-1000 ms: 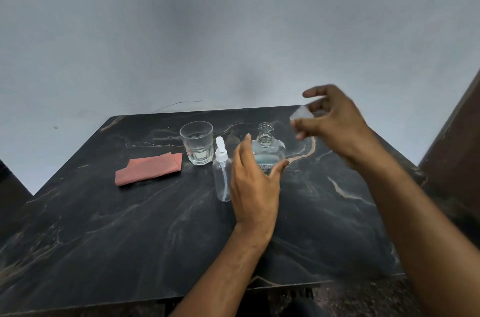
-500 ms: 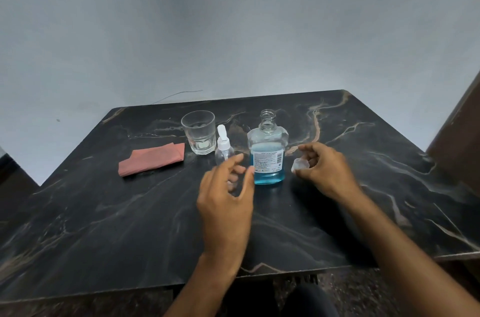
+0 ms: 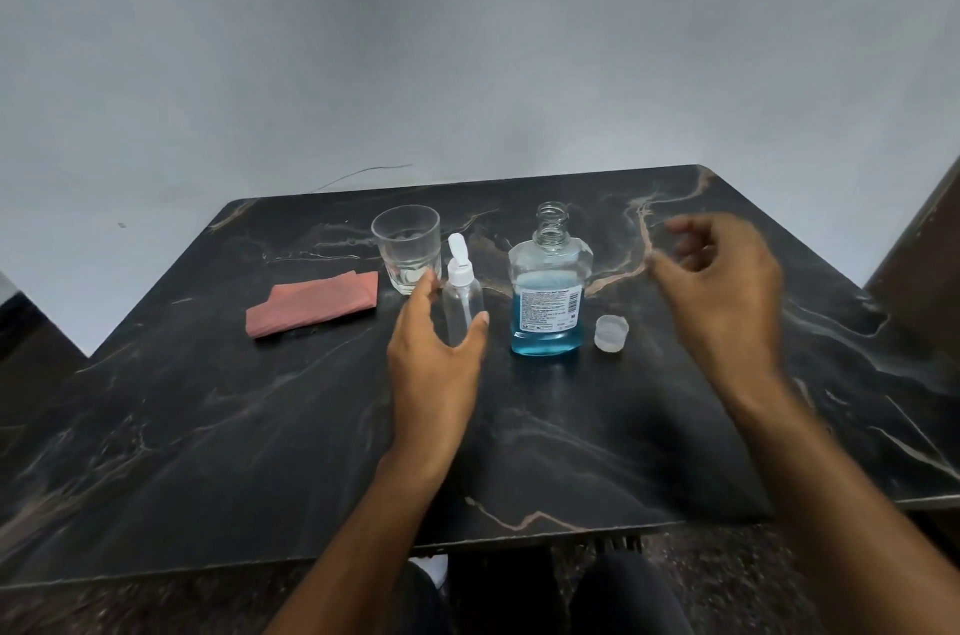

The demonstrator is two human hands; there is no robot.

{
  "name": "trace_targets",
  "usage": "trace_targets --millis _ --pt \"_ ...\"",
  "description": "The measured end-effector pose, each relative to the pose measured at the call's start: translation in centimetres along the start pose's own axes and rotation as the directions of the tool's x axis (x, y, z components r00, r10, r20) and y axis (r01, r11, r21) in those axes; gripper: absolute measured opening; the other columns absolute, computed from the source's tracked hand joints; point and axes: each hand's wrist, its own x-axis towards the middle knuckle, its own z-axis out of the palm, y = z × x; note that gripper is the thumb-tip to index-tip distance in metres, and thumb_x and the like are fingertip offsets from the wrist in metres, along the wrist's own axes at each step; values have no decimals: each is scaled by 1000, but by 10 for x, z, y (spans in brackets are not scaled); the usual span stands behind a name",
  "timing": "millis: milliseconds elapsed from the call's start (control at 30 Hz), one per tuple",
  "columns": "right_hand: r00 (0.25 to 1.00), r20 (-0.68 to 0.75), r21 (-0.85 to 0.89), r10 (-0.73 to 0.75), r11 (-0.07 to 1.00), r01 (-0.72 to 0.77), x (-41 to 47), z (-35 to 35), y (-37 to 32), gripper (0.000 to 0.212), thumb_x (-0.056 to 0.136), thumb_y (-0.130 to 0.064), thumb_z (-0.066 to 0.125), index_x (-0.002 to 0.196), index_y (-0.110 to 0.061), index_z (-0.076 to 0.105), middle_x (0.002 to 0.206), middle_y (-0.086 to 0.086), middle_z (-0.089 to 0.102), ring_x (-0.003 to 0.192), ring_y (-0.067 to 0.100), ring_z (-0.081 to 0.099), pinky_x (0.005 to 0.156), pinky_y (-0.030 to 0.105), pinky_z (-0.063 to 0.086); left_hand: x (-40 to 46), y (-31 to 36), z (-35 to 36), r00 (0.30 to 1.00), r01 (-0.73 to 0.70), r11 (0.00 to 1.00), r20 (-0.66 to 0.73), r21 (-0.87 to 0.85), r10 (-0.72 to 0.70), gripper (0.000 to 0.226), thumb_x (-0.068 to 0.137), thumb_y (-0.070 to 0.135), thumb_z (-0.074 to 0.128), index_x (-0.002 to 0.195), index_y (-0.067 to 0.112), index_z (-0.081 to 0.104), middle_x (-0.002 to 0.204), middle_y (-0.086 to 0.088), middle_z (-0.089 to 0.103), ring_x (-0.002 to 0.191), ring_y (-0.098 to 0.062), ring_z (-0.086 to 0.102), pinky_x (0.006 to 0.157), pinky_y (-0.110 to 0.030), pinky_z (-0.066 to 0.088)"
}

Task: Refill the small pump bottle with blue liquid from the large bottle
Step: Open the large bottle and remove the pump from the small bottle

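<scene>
Head view puts your left hand (image 3: pixel 439 359) right at the small pump bottle (image 3: pixel 462 304), and that closeness is what the next move turns on. The bottle stands upright, long axis vertical, white pump top still on, at 12 o'clock from your palm. Your fingers are spread and relaxed, forefinger on one side of the clear body and thumb on the other, but nothing is pinched yet; I cannot tell whether skin touches plastic.

Your right hand (image 3: pixel 722 291) hovers blurred and loosely curled, holding nothing, well off at 3 o'clock from that bottle. The large bottle (image 3: pixel 549 294) stands between your 2 hands, upright, mouth uncapped, blue liquid filling its lower part. Its cap (image 3: pixel 611 333) sits on the table (image 3: pixel 208 426) just beside it at 4 o'clock.

My read: the left hand is far nearer the pump bottle, so it should close around the body while the right comes across to unscrew the top.
</scene>
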Motion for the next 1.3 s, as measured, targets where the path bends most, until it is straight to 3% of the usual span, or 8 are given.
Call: trace_targets --millis 67,300,433,600,800,967,1167,1300 --pt "985 -149 88 -90 991 104 -15 0 -25 15 82 -16 75 95 -24 71 81 -7 62 66 -4 54 63 6 41 5 0 2 1000 10 1000 -2 0 -10 69 89 29 79 150 21 49 144 11 59 128 -6 57 111 -28 47" --pt "947 276 177 -165 977 119 -56 60 -87 28 79 -33 82 101 -16 77 71 -12 61 68 4 57 70 19 50 8 -5 2 998 0 1000 -65 -13 0 22 80 29 84 101 26 76 86 16 76 85 2 73 72 -9 53" --pt "958 263 83 -118 992 99 -57 80 -98 41 75 -52 80 87 -16 66 80 -5 61 79 13 58 67 25 45 5 -5 -3 995 28 999 -95 -47 -32 22 78 23 84 99 25 76 85 13 77 81 1 74 75 -30 63" --pt "966 226 90 -126 990 108 -52 83 -105 39 76 -43 83 73 -21 51 79 -6 55 73 11 51 64 20 35 5 -1 -7 997 5 994 -80 -108 -13 23 78 21 84 99 28 77 85 15 78 81 1 75 74 -29 63" --pt "856 507 307 -105 950 -65 -35 70 -107 29 82 -25 80 60 -26 60 51 -14 50 47 0 46 51 15 38 5 7 -18 1000 -17 988 4 -156 17 35 74 45 78 101 23 78 85 11 79 82 0 75 75 -26 62" --pt "909 410 184 -79 983 2 -44 71 -112 37 70 -43 87 88 -24 62 86 -8 60 76 3 55 62 13 40 2 9 -22 999 -45 993 -19 -107 43 17 82 25 81 93 35 72 85 12 78 81 0 74 76 -33 64" --pt "889 450 338 -86 938 -81 -44 65 -116 2 74 -18 77 77 -18 76 70 -4 69 65 11 65 59 26 54 2 8 -25 996 -88 991 15 -103 90 29 81 24 82 109 28 75 91 15 77 87 3 74 74 -17 59" --pt "897 436 307 -80 950 -64 -47 67 -116 38 72 -32 87 104 -21 69 87 -8 65 79 6 62 70 16 52 3 7 -25 997 -73 991 4 -112 74 25 81 31 78 105 27 75 87 17 77 84 7 73 68 -9 55"
